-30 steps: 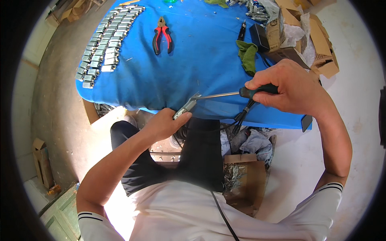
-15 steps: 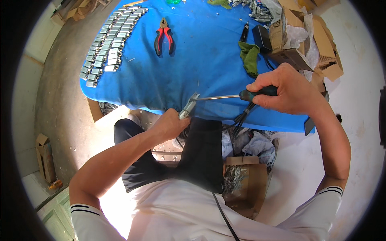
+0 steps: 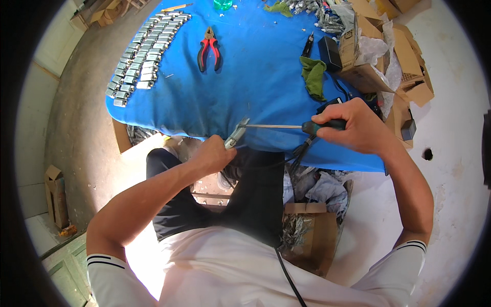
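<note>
- Metal first: our left hand (image 3: 212, 156) has its fingers clamped on a small silvery metal part (image 3: 236, 135), held just off the near edge of the desk (image 3: 255, 87), above our lap.
- Our right hand (image 3: 358, 127) has its fingers wrapped tight on the dark green handle of a screwdriver (image 3: 296, 126), whose shaft runs level to the left until its tip meets the top of the part.
- To do this step well, we judge the shaft should stay in line with the screw (too small to make out here) and the left hand should brace the part against the push, since a slip would send the tip toward our left fingers.
- Resting the left wrist on the desk edge would steady things; right now both hands work in the air.
- Just under the right hand a bundle of dark cables (image 3: 302, 149) hangs off the blue cloth, near enough to catch the elbow.
- Farther out, the middle of the cloth gives room: red-handled pliers (image 3: 209, 48) lie alone, a green rag (image 3: 313, 77) to their right.
- Far left, rows of similar metal parts (image 3: 143, 53) run along the edge (easily knocked off).
- Far right, torn cardboard boxes (image 3: 383, 51) crowd that side.
</note>
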Available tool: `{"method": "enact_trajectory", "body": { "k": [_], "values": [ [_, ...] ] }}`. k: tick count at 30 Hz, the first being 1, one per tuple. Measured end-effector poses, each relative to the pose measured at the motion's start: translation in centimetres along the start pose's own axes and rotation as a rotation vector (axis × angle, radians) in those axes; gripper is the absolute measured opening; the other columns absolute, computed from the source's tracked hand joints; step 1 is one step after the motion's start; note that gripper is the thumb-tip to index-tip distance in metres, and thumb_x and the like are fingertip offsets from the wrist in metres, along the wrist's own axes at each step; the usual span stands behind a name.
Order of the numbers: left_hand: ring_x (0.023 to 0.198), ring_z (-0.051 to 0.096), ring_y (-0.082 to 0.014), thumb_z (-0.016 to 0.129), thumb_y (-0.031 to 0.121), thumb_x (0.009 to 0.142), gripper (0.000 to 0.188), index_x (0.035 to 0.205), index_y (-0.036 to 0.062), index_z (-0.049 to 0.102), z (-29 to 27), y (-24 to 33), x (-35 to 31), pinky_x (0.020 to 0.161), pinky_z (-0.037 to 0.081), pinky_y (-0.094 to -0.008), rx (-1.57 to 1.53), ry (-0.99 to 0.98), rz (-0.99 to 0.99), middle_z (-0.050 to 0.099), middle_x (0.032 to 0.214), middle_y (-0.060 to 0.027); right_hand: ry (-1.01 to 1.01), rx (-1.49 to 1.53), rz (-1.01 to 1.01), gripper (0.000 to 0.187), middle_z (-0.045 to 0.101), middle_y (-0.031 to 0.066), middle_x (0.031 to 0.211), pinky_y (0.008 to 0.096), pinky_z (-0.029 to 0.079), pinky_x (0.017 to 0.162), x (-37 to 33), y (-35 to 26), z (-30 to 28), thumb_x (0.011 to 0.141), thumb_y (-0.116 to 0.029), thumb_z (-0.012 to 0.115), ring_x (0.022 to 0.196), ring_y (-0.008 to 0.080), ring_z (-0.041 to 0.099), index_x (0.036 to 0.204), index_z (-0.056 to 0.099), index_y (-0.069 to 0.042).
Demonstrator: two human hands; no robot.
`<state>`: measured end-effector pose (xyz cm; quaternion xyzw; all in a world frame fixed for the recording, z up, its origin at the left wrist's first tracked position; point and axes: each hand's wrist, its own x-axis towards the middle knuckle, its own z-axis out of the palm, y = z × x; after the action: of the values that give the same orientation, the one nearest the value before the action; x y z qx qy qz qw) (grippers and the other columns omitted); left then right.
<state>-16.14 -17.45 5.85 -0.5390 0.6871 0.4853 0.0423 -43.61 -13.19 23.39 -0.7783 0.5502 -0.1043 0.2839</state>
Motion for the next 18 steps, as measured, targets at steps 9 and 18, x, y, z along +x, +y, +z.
{"method": "enact_trajectory", "body": {
  "k": [9,18],
  "values": [
    [0.051,0.044,-0.0174,0.061,0.032,0.082,0.047,0.065,-0.0109,0.054,0.4,-0.6,0.6,0.048,0.038,-0.0401,-0.092,0.007,0.077,0.047,0.053,-0.0120,-0.001,-0.542,-0.264,0.006,0.052,0.0081,0.059,0.0402,0.044,0.054,0.1,-5.0,-0.5,0.074,-0.012,0.065,0.060,0.0283,0.059,0.075,0.059,-0.011],
    [0.053,0.057,-0.0307,0.061,0.029,0.081,0.043,0.066,-0.0109,0.055,0.6,-0.4,0.4,0.053,0.043,-0.0438,0.002,0.066,0.063,0.054,0.056,-0.0196,-0.032,-0.139,-0.122,0.023,0.068,0.0136,0.081,0.0319,0.049,0.060,0.7,-1.6,-0.5,0.073,-0.011,0.070,0.070,0.0282,0.065,0.094,0.070,-0.004]
  ]
}}
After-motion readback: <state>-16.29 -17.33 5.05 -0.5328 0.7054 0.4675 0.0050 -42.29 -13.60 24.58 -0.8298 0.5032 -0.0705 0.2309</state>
